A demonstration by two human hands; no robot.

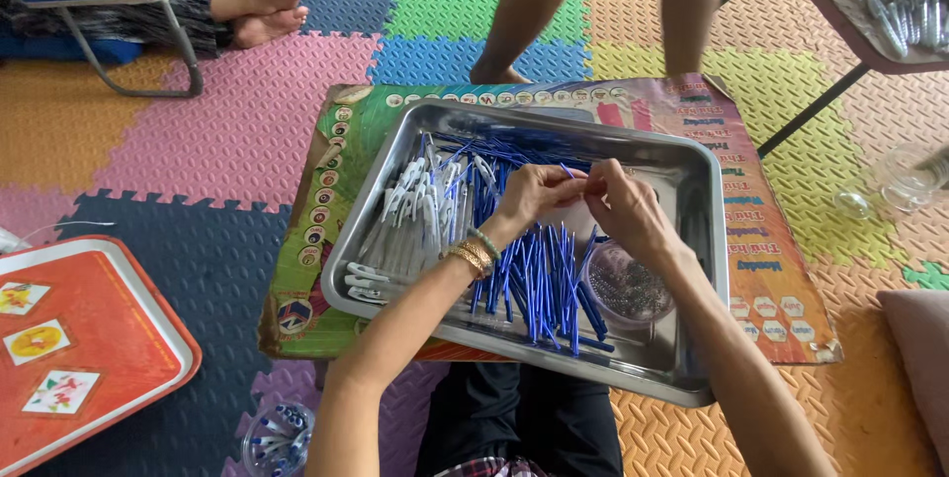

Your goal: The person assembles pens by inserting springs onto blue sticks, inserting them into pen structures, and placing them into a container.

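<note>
My left hand (pixel 531 192) and my right hand (pixel 625 208) meet over a steel tray (pixel 692 180), their fingertips pinched together on a thin blue pen refill (pixel 575 173). Under them lies a heap of blue pen refills (pixel 539 279). White and clear pen barrels (pixel 420 210) are piled in the tray's left part. A small clear cup of tiny metal springs (pixel 625 284) sits in the tray below my right wrist. Bangles ring my left wrist.
The tray rests on a small colourful low table (pixel 781 279) over foam floor mats. An orange tray (pixel 79 339) lies at the left, a clear jar of pens (pixel 277 437) near my knee. Another person's legs (pixel 593 2) stand beyond the table; a seated person's feet (pixel 262 7) at upper left.
</note>
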